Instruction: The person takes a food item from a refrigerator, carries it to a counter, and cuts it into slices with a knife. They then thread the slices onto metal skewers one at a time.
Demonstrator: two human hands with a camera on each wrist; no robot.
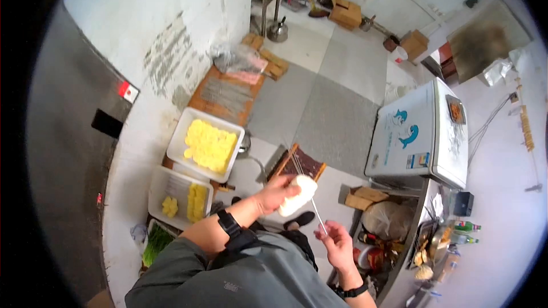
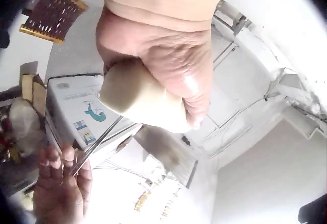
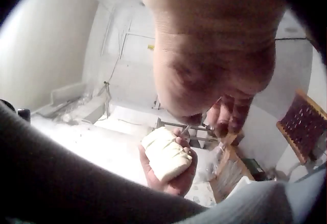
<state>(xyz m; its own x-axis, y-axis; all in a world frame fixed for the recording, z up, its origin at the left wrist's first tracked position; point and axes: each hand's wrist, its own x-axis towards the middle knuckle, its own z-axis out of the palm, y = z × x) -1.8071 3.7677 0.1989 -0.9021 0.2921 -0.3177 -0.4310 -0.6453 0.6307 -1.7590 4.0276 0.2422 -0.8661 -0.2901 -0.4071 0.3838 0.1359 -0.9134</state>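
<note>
The left hand [image 1: 275,194] grips a pale, cream-coloured piece [image 1: 299,195] in front of the body; its cut-looking, layered surface faces the right wrist view [image 3: 166,155]. Thin metal skewers [image 1: 318,215] run from beside the piece down to the right hand [image 1: 338,246], whose fingers and thumb pinch them. In the left wrist view the palm of the left hand [image 2: 173,55] covers part of the piece [image 2: 138,96], and the skewers [image 2: 97,143] pass below it into the right hand [image 2: 61,193]. How far they enter the piece cannot be told.
White tubs [image 1: 235,162] of yellow pieces [image 1: 211,144] stand at the left, beside a board with many skewers [image 1: 225,98]. A dark slatted rack [image 1: 305,166] lies beyond the hands. To the right are a white freezer [image 1: 408,131] and a cluttered counter [image 1: 419,217].
</note>
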